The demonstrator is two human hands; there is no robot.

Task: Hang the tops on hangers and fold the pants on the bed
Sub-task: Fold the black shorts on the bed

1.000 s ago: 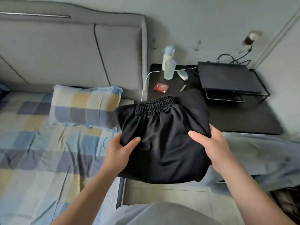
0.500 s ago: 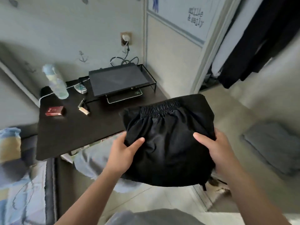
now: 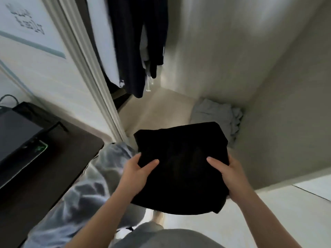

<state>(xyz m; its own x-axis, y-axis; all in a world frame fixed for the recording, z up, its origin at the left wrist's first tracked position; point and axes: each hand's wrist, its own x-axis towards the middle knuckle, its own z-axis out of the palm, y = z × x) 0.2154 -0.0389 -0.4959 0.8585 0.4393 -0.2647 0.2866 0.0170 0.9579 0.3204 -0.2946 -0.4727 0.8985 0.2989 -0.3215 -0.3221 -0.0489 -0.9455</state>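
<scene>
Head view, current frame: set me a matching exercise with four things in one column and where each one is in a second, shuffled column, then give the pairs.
Things
1. folded black pants
2. grey heap of clothes
3. dark garments
4. black device

Places
A. on the dark table
B. hanging in the upper part of the view
C. held between the left hand and the right hand
D. on the floor in the corner

Pairs: 1-C, 2-D, 3-B, 4-A.
</scene>
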